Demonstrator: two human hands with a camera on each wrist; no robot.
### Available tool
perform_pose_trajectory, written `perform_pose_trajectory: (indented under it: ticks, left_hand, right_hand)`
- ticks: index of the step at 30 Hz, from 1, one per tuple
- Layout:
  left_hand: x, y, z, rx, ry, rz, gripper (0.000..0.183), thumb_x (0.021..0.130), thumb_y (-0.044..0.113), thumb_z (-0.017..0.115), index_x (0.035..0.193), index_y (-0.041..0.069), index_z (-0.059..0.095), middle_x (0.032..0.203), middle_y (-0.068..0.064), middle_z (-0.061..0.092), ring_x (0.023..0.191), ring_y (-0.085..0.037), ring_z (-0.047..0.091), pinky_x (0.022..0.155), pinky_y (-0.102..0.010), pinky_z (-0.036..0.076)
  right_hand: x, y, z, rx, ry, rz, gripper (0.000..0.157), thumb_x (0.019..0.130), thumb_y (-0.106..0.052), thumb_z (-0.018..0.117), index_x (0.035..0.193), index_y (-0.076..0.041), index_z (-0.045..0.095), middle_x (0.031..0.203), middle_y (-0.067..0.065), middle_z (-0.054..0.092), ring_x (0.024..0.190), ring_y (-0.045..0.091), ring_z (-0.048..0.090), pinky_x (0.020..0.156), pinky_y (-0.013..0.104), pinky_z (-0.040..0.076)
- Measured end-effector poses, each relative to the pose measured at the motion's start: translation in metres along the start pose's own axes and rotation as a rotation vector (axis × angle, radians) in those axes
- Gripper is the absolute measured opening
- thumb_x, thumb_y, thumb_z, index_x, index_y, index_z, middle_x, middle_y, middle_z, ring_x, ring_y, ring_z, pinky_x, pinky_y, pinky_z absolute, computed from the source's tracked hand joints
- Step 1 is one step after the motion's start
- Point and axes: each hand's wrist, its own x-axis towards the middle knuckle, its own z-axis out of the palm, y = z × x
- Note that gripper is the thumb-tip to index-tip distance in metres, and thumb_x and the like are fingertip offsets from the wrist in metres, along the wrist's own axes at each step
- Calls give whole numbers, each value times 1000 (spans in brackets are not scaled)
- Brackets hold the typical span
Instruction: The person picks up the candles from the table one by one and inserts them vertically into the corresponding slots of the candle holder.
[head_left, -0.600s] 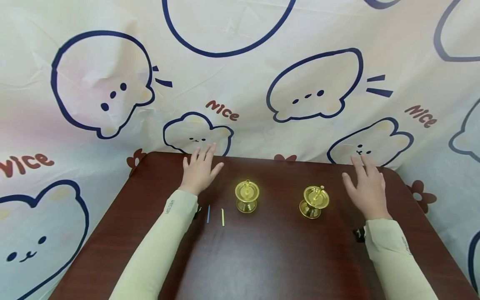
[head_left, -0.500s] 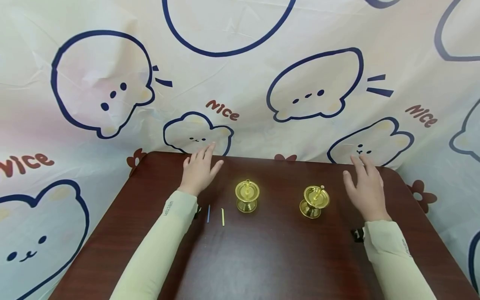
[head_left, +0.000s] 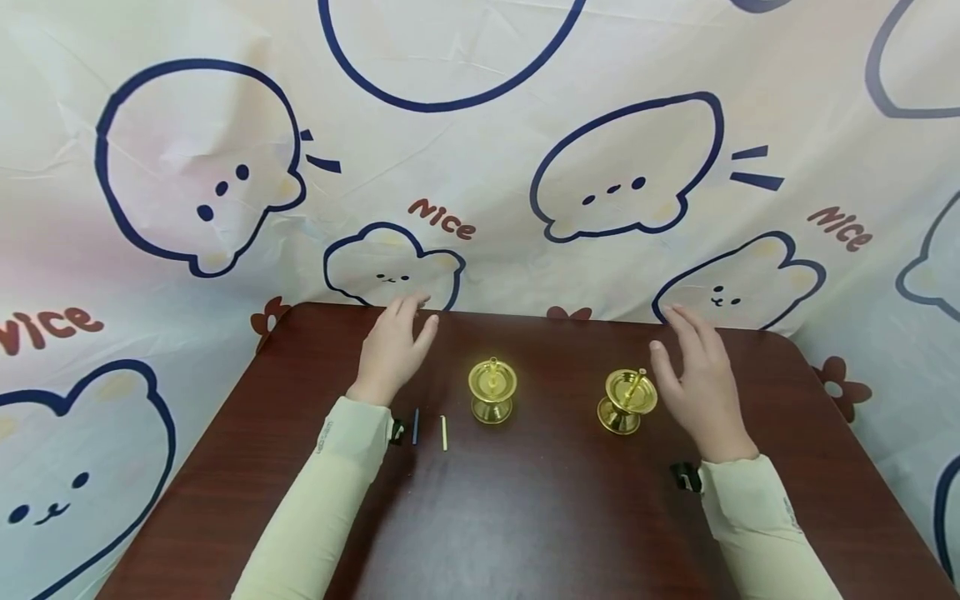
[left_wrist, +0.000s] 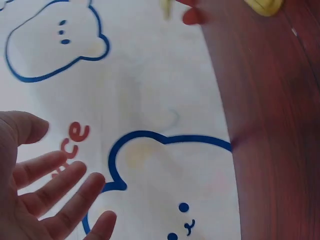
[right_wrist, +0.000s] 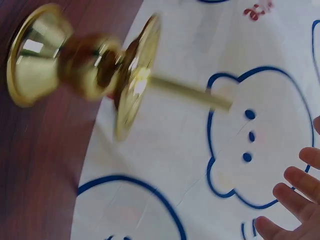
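My left hand [head_left: 390, 350] hovers over the far left part of the table with relaxed fingers and nothing in them; its spread fingers also show in the left wrist view [left_wrist: 55, 195]. To its right stands a brass candle holder [head_left: 492, 408] with a round dish and a thin upright stick. A second brass candle holder [head_left: 621, 417] stands farther right, its pale stick showing clearly in the right wrist view. Close to the right of it is my right hand [head_left: 701, 387], empty, fingers extended. A thin blue stick [head_left: 416, 426] and a thin yellow stick [head_left: 444, 433] lie near the left wrist.
The dark brown table [head_left: 510, 517] ends at a far edge against a pale cloth [head_left: 502, 200] printed with bear outlines. Small black devices sit at both wrists, one being the right-wrist device [head_left: 686, 476].
My right hand has moved left, nearer the right candle holder. The left hand has shifted slightly left and turned a little. Candle holders and thin sticks have stayed in place.
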Motion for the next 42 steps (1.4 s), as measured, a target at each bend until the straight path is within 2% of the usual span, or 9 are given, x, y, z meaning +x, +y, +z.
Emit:
perform_pose_trajectory:
  ticks: [6,10,13,18,23,27,32,38,42]
  left_hand:
    - [-11,5,-6,-168,21,-77,41,104,28,57,140,8,56,131,-13,61,115,-30,62,92,-50,54]
    - [-19,5,-7,-253,33,-95,39,104,26,58,139,8,57,128,-13,63,112,-29,64,92,-49,54]
    - [-27,5,-6,-307,20,-126,37,103,25,59,136,8,58,126,-12,63,110,-28,65,93,-49,54]
    - [-41,-1,0,-365,-14,-221,36,102,24,62,135,10,59,127,-12,64,111,-27,65,92,-47,54]
    - [-50,-9,6,-331,-20,-281,36,103,26,61,135,10,59,125,-11,66,111,-28,65,91,-49,54]
    - [-55,-12,7,-297,-42,-310,38,103,27,61,136,10,59,123,-11,68,112,-28,66,90,-50,54]
    - [-61,-16,9,-273,-91,-344,39,102,29,60,137,10,59,121,-13,69,112,-30,66,90,-51,53]
    - [-64,-22,9,-229,-207,-356,45,102,29,61,139,4,57,125,-17,67,113,-34,65,93,-53,52]
    - [-68,-29,12,-141,-294,-353,48,101,27,64,140,0,56,126,-19,66,112,-35,64,92,-53,52]
  right_hand:
    - [-4,-23,10,20,-26,-74,52,95,-7,65,144,2,51,147,23,49,135,42,45,111,57,37]
    - [-7,-34,17,40,-56,-94,55,94,-9,66,146,1,49,148,20,49,137,39,45,113,52,36]
    - [-11,-45,22,76,-109,-68,57,95,-11,67,148,-2,47,151,17,47,139,35,43,113,54,37]
    - [-22,-63,31,194,-262,33,60,98,-16,66,152,-8,43,157,13,39,143,34,39,110,60,37]
    - [-28,-75,44,236,-373,58,64,99,-22,66,155,-11,38,161,11,35,145,33,36,112,60,36]
    - [-27,-80,54,258,-407,47,63,99,-24,66,155,-10,39,161,11,35,146,32,36,113,58,35]
    - [-29,-84,63,230,-444,29,64,101,-28,64,156,-10,37,162,9,34,148,30,32,116,54,32]
    - [-32,-84,78,218,-477,-20,66,101,-31,63,156,-7,37,162,10,34,151,31,28,120,56,22]
    - [-41,-84,91,200,-526,-31,68,102,-35,62,158,-7,34,164,10,32,152,29,24,120,58,20]
